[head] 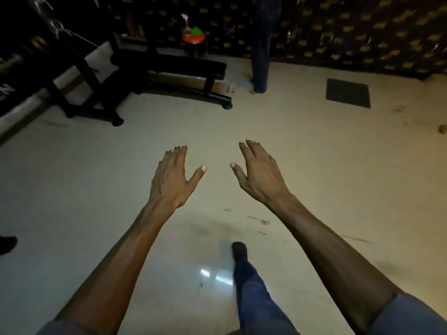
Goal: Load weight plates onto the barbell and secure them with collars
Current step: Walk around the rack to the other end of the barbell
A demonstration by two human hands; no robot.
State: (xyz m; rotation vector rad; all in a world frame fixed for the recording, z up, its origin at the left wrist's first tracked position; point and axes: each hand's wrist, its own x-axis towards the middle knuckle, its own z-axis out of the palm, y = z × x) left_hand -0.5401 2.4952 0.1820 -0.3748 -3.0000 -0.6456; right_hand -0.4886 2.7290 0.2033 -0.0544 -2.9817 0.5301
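Note:
My left hand (173, 176) and my right hand (258, 174) are stretched out in front of me over a pale floor, palms down, fingers apart, holding nothing. No barbell, weight plate or collar shows clearly in view. At the far left, dark gym equipment (29, 44) with a thin metal rod stands in shadow; its details cannot be made out.
A black weight bench (169, 68) on a black frame stands at the upper left. A red stool (193, 38) sits behind it. Another person's leg (260, 56) stands at the back. A dark floor mat (348, 93) lies at the right. My own leg (251, 286) is stepping forward.

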